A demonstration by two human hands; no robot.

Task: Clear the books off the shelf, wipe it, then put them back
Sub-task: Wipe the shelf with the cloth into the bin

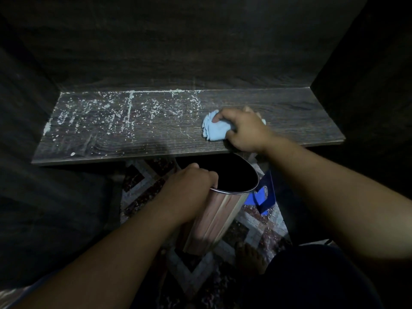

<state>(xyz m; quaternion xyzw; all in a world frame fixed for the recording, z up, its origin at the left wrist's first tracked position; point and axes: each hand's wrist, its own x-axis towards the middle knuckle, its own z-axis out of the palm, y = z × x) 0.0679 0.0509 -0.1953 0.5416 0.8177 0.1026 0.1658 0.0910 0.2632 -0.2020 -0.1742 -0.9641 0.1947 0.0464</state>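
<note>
Item: shelf (156, 139), dark wood, no books on it; the left half is strewn with pale grit (107, 117), the right half looks clean. Item: blue cloth (215, 130), bunched, lying on the shelf right of centre, near the front edge. Right hand (245, 130): grip closed round the cloth, pressing it to the board. Left hand (189, 186): grip curled over the rim of a metal bin (214, 219), which is tilted with its mouth just under the shelf's front edge, below the cloth. Risks, as judged: the grit lies well left of the bin's mouth, so a sweep straight forward would drop it onto the rug (142, 192); a fast stroke could scatter it past the rim; the tilted bin, held by one edge only, could slip or tip. Container: the bin's inside is dark, contents not discernible. A flat blue item (263, 195) lies on the rug beside it, possibly a book.
</note>
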